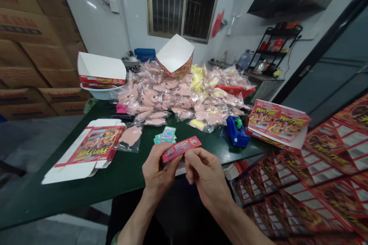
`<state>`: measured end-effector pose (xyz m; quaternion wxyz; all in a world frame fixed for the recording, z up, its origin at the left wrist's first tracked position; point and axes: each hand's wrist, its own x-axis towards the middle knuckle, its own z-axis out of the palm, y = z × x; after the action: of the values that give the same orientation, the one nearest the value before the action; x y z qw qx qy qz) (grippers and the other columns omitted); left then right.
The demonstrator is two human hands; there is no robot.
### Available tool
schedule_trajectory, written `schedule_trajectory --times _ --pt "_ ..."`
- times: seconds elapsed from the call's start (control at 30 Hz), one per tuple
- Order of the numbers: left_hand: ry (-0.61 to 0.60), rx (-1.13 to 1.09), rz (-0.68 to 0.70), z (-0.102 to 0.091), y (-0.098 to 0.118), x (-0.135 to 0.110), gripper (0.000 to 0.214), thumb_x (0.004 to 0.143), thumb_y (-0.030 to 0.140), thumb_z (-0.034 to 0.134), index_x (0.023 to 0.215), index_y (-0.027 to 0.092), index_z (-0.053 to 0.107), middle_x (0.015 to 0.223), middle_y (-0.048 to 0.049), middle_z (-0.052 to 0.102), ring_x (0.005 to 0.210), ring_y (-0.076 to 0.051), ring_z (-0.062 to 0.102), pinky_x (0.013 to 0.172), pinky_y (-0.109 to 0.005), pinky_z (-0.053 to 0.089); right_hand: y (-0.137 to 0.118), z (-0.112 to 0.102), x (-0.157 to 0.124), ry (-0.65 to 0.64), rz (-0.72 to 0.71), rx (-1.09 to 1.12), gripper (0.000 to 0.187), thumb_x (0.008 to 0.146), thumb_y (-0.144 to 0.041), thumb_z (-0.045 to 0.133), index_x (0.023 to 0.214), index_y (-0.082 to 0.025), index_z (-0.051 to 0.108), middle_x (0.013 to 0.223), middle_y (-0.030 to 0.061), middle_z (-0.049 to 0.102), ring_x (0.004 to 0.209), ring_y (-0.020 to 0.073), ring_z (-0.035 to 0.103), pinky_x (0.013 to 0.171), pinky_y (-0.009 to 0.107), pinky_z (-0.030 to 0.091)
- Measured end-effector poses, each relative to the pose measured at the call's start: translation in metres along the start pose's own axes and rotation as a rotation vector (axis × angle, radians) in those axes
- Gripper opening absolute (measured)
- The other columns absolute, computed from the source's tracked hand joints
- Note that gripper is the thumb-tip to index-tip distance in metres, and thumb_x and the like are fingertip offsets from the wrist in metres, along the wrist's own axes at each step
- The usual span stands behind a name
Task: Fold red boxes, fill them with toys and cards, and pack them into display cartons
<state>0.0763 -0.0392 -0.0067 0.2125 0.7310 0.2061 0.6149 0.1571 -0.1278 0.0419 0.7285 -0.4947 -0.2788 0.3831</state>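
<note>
My left hand [156,170] grips a small red printed box [181,148] over the near edge of the table. The fingers of my right hand [205,168] are curled and pinched at the box's right end; my fingers hide part of that end. Just beyond the box lie a few colourful cards [168,134], fanned over one another. To the left, a pink flat piece in a clear bag [130,136] rests beside flattened red-and-white cartons [92,147].
Many bagged pink and yellow pieces [172,95] are heaped across the back of the green table [120,174]. A blue tape dispenser [237,132] stands right of them, near a printed display box [277,122]. Stacked red cartons [316,183] fill the right side; brown cartons [25,53] the left.
</note>
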Motion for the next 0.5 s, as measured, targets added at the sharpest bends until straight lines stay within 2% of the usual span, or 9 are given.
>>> schedule_trajectory --times 0.13,0.3,0.37,0.5 --pt "-0.068 -0.047 0.087 -0.006 0.001 0.003 0.033 0.075 0.013 0.067 0.105 0.023 0.056 0.087 -0.0018 0.061 0.075 -0.013 0.061 0.064 -0.023 0.051 0.002 0.005 0.006 0.072 0.026 -0.041 0.033 0.068 -0.04 0.067 0.052 -0.017 0.05 0.042 -0.0067 0.044 0.034 0.0043 0.035 0.036 0.018 0.026" --pt "-0.372 0.076 0.266 -0.015 -0.002 0.019 0.036 0.083 0.012 0.055 0.116 0.027 0.057 0.088 -0.002 0.05 0.074 -0.011 0.057 0.062 -0.021 0.049 0.001 0.006 0.004 0.152 0.001 -0.223 0.033 0.069 -0.037 0.065 0.048 -0.017 0.047 0.035 -0.0079 0.04 0.031 0.0038 0.033 0.033 0.018 0.024" --pt "-0.458 0.094 0.266 -0.019 -0.003 0.024 0.036 0.086 0.013 0.051 0.119 0.027 0.055 0.088 -0.0023 0.047 0.074 -0.011 0.055 0.062 -0.022 0.048 0.004 0.007 0.006 0.166 0.006 -0.202 0.034 0.069 -0.038 0.065 0.048 -0.017 0.047 0.035 -0.0079 0.041 0.031 0.0038 0.033 0.033 0.017 0.026" --pt "-0.512 0.018 0.198 -0.022 -0.004 0.03 0.039 0.087 0.014 0.046 0.124 0.023 0.053 0.092 -0.0046 0.048 0.078 -0.012 0.055 0.066 -0.024 0.05 0.027 0.003 0.014 0.164 0.091 -0.078 0.041 0.065 -0.049 0.068 0.05 -0.018 0.047 0.038 -0.008 0.042 0.031 0.0044 0.034 0.031 0.018 0.029"
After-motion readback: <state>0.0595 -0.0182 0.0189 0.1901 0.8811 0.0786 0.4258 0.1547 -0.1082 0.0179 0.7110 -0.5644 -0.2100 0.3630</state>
